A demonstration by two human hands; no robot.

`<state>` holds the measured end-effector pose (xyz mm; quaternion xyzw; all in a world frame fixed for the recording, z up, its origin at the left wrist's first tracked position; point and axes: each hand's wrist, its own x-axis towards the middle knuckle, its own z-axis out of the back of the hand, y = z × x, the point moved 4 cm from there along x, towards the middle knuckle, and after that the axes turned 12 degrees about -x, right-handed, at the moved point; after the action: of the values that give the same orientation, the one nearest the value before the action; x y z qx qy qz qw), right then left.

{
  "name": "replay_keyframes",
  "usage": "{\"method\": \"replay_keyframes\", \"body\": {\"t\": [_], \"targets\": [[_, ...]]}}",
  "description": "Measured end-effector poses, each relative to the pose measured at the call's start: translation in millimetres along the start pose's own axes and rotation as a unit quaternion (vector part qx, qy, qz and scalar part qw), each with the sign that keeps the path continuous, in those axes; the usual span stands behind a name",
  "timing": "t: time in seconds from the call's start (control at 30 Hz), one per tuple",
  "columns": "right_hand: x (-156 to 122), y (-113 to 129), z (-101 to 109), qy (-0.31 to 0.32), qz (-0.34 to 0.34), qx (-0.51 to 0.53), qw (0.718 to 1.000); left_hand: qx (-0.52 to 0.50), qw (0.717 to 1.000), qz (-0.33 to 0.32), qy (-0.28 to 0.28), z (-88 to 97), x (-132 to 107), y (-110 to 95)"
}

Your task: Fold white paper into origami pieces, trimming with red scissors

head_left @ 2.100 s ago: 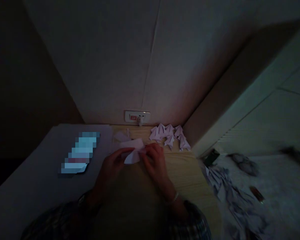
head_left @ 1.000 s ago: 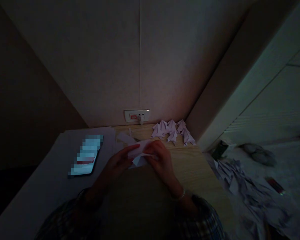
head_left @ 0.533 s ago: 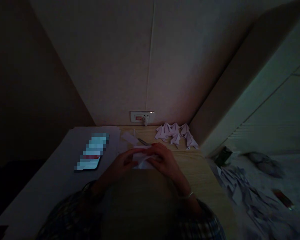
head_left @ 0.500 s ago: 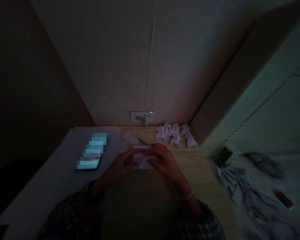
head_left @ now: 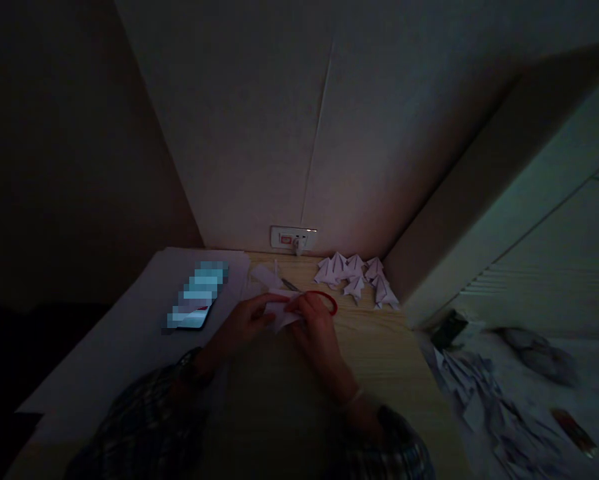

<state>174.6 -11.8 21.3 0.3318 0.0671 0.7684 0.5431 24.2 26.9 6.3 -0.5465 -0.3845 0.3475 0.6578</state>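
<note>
In dim light, both hands meet over a wooden desk (head_left: 379,347). My left hand (head_left: 249,321) and my right hand (head_left: 313,320) pinch a small white folded paper (head_left: 282,315) between their fingertips, just above the desk. Scissors with a red handle (head_left: 324,300) lie right behind my right hand. Several finished folded paper figures (head_left: 354,275) sit in a cluster at the back of the desk, near the wall.
A lit phone (head_left: 196,301) lies on large white sheets (head_left: 129,333) at the left. A wall socket (head_left: 293,237) sits behind the desk. A loose paper piece (head_left: 265,275) lies near it. More folded papers (head_left: 474,393) are strewn on the surface at the right.
The view has swung slightly left. My hands stay together on the paper and have turned and folded it; the red scissor handle now shows behind my right hand.
</note>
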Motion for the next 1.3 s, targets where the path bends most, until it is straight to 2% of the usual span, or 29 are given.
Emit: {"method": "replay_keyframes", "body": {"t": [0.27, 0.43, 0.6, 0.8, 1.07, 1.17, 1.3], "targets": [[-3, 2, -3, -0.045, -0.005, -0.073, 0.996, -0.032, 0.999, 0.023, -0.032, -3.7, 0, -1], [-7, 3, -9, -0.080, -0.028, -0.114, 0.990, -0.042, 0.998, 0.013, -0.041, -2.7, 2, 2], [-10, 5, -13, -0.084, -0.041, -0.125, 0.988, -0.028, 0.998, 0.001, -0.061, -1.3, 3, -1], [-11, 9, -18, -0.086, -0.045, -0.124, 0.988, -0.071, 0.991, -0.001, -0.112, 3.0, 3, 2], [-10, 4, -18, -0.087, -0.055, -0.044, 0.994, -0.069, 0.990, 0.006, -0.124, 0.5, -2, 3], [-8, 1, -18, -0.074, -0.065, 0.046, 0.994, -0.040, 0.990, -0.010, -0.134, 0.0, -4, 0], [-7, -6, -20, -0.069, -0.113, 0.174, 0.976, -0.014, 0.990, -0.014, -0.143, -0.3, -3, -1]]}}
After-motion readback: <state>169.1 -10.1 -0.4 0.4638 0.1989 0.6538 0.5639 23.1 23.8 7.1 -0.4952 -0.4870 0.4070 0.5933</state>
